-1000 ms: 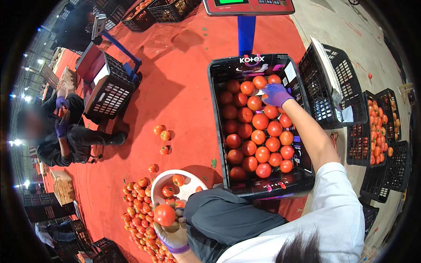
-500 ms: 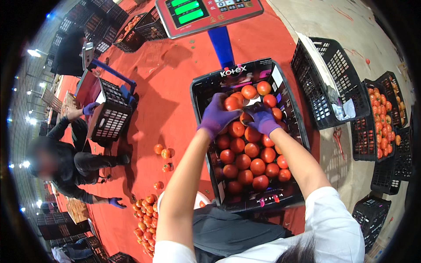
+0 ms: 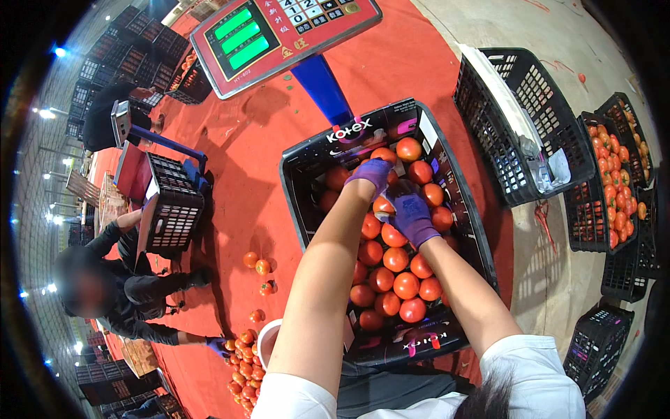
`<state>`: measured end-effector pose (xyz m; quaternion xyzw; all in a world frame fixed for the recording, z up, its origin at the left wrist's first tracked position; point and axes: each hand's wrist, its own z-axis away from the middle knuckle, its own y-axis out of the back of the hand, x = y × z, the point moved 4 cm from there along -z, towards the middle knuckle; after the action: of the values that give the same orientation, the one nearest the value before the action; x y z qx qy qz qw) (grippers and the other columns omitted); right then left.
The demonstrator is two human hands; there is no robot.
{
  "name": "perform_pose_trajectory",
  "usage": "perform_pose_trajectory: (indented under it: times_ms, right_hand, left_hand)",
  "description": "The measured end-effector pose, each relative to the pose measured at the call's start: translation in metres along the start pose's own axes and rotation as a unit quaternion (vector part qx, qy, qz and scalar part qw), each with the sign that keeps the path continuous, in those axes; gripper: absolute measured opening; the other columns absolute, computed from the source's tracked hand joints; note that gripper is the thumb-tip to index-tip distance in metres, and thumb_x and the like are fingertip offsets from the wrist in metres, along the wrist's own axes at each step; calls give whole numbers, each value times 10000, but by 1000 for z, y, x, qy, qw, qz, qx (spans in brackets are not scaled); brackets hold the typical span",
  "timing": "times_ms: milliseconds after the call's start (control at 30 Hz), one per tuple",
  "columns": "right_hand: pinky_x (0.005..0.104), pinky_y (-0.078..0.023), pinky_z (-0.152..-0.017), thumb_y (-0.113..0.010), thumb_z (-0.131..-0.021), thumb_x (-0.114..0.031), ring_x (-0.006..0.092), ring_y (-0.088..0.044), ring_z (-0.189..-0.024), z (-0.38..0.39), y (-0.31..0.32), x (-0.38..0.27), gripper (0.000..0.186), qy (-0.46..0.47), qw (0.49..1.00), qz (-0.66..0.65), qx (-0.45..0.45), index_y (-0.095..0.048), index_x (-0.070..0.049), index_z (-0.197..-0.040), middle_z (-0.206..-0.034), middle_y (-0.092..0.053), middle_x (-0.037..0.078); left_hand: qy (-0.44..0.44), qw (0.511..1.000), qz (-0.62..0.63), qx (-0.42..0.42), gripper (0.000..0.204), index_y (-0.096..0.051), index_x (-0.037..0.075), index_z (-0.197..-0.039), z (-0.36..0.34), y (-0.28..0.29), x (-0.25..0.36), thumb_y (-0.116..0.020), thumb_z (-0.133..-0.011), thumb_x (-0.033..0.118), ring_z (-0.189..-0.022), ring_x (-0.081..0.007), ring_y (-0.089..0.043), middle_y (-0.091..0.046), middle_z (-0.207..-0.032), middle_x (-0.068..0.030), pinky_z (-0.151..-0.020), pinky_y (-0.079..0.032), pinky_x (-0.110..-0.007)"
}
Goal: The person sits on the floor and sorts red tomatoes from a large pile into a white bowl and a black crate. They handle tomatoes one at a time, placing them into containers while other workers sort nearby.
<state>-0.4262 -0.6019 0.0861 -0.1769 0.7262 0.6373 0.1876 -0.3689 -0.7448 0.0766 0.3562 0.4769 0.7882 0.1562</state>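
Note:
Both my hands wear purple gloves and reach into a black printed carton (image 3: 296, 230) of red tomatoes (image 3: 396, 260). My left hand (image 3: 371, 174) is curled down among the tomatoes in the far part; its fingertips are mostly hidden, and what they hold cannot be made out. A tomato (image 3: 384, 155) lies just beyond it. Close beside it on the right, my right hand (image 3: 412, 215) bends its fingers around a tomato (image 3: 383, 204). The carton stands before the blue post (image 3: 322, 87) of a scale with a red-framed display (image 3: 241, 42).
On the right stand an open black crate (image 3: 488, 126) and tomato-filled crates (image 3: 611, 188). Loose tomatoes (image 3: 244, 370) heap beside a white bucket (image 3: 266, 342) on the red floor covering. At left, a seated person (image 3: 132, 293) works near another scale holding a crate (image 3: 174, 209).
My left hand has moved right, closer to my right hand, uncovering tomatoes on the carton's left. My view has shifted. The person at left has reached down to the tomato heap.

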Motion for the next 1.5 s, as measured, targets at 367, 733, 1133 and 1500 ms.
perform_pose_trajectory:
  times_ms: [367, 733, 1133, 1500]
  right_hand:
    - [461, -513, -742, -702, -738, -466, 368, -635, -828, 17, 21, 6, 451, 4, 981, 99, 166, -651, -86, -974, -904, -658, 200]
    - [469, -491, -851, -700, -777, -356, 373, -623, -992, -7, 24, 17, 426, -45, 994, -81, -53, -642, -39, -1056, -1102, -634, 227]
    - [424, -332, -1088, -596, -906, -382, 382, -434, -1283, 7, 314, 215, 645, -241, 899, 259, 259, -388, -51, -1419, -1389, -444, 260]
    - [490, -487, -848, -620, -829, -339, 436, -607, -978, 12, 241, 370, 408, -307, 921, 198, 136, -628, 21, -1022, -1033, -639, 278]
  left_hand:
    - [3, 992, -123, 20, 293, -671, 68, -1065, 0, 17, 69, -636, -779, 120, -986, -363, -656, -678, -1060, -180, -818, -533, -431]
    - [-20, 981, -192, 10, 187, -674, 62, -970, 1, -15, 45, -548, -834, 91, -1001, -345, -627, -642, -1072, -195, -816, -531, -438]
    - [-179, 938, 114, 275, 522, -537, 112, -1298, 277, 143, 70, -681, -799, 65, -1163, -390, -536, -544, -1282, -198, -984, -440, -437]
    - [383, 788, 130, 464, 305, -629, -22, -1122, 652, 57, -91, -626, -829, 64, -1032, -232, -607, -650, -1069, -134, -927, -467, -338]
